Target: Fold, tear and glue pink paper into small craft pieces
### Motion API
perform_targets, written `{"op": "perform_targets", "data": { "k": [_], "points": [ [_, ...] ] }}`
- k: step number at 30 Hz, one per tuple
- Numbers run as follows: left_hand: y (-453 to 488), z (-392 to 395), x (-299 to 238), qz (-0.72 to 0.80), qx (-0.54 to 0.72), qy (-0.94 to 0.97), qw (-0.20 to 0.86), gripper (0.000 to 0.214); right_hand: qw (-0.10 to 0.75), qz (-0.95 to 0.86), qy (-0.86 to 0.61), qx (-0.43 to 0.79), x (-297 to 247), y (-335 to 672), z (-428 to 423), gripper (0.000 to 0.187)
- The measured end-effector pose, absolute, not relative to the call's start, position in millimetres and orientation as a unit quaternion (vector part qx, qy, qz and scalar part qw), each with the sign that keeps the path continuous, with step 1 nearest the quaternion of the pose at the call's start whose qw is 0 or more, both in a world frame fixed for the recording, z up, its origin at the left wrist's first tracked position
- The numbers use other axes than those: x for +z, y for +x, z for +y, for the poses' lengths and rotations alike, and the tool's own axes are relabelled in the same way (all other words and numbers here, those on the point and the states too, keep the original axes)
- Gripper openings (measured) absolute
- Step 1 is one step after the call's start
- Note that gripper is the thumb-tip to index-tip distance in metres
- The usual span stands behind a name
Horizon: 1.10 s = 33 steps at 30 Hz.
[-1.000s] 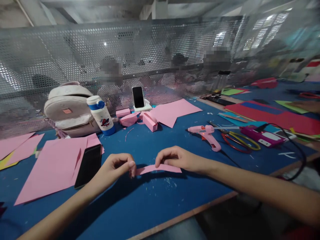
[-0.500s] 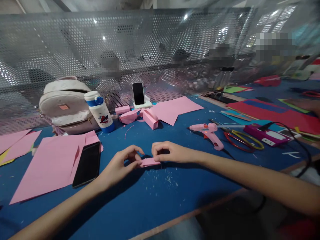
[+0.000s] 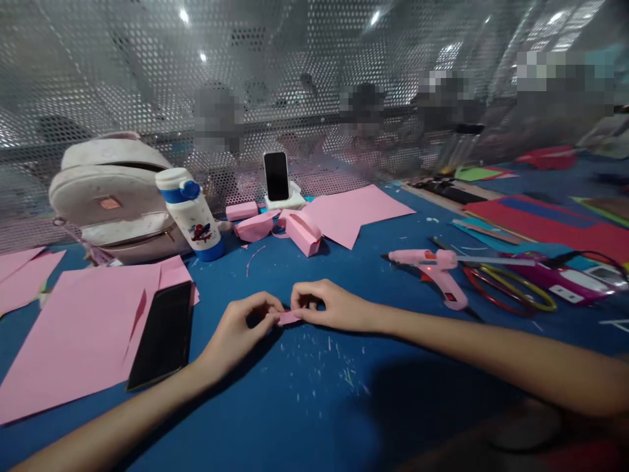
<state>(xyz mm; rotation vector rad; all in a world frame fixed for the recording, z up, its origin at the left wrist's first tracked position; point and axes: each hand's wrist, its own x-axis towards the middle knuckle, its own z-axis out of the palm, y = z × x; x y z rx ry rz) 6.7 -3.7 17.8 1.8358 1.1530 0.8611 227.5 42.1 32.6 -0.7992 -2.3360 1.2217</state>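
A small folded piece of pink paper (image 3: pixel 289 318) is held just above the blue table, between my two hands. My left hand (image 3: pixel 246 324) pinches its left end with thumb and fingers. On the other end, my right hand (image 3: pixel 327 306) grips it with curled fingers, which hide part of the paper. To the right lies a pink glue gun (image 3: pixel 437 265) with a small orange light on it. Beyond my hands are folded pink paper shapes, among them a box-like piece (image 3: pixel 302 231) and a second folded piece (image 3: pixel 255 227).
A black phone (image 3: pixel 162 334) lies on a pink sheet (image 3: pixel 93 328) at left. Behind stand a white backpack (image 3: pixel 113 196), a bottle (image 3: pixel 191 213) and a propped phone (image 3: pixel 276 177). Scissors (image 3: pixel 511 288) and a purple device (image 3: pixel 570 278) are at right. Paper scraps dot the blue table (image 3: pixel 275 406).
My right hand's fingers have closed onto the pink paper and moved nearer my left hand, so less of it shows. The view has also shifted slightly.
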Motion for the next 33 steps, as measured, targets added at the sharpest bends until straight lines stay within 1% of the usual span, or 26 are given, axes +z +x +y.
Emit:
{"op": "perform_targets", "data": {
  "k": [4,9,12,15,19,22,26,30,33],
  "points": [
    [6.8,-1.0,11.2,0.457,0.377,0.677,0.436,0.013,0.218,-0.809,-0.294,0.460,23.5,226.0,45.7,0.006],
    [7.7,-0.4,9.9,0.448,0.375,0.648,0.489,0.011,0.229,-0.790,-0.326,0.467,16.8,227.8,44.8,0.007],
    [6.0,-1.1,9.2,0.442,0.378,0.639,0.504,0.010,0.238,-0.773,-0.338,0.481,15.4,229.0,44.8,0.003],
    [3.6,-0.5,8.3,0.441,0.381,0.625,0.520,0.008,0.250,-0.757,-0.336,0.501,14.5,230.1,46.4,0.006],
    [1.2,3.2,10.0,0.450,0.405,0.634,0.480,0.004,0.289,-0.748,-0.302,0.516,14.5,232.5,49.0,0.015],
    [0.7,6.0,12.8,0.447,0.417,0.655,0.445,0.009,0.311,-0.751,-0.277,0.512,14.6,234.7,48.9,0.015],
    [0.6,7.1,13.8,0.450,0.426,0.653,0.435,0.009,0.329,-0.759,-0.259,0.498,15.1,235.8,47.1,0.015],
    [-0.3,5.9,12.3,0.435,0.431,0.654,0.445,0.006,0.339,-0.760,-0.282,0.478,17.4,234.1,47.2,0.015],
    [-1.4,2.4,12.5,0.428,0.425,0.666,0.439,0.009,0.351,-0.756,-0.315,0.454,19.5,233.3,47.0,0.020]
  ]
}}
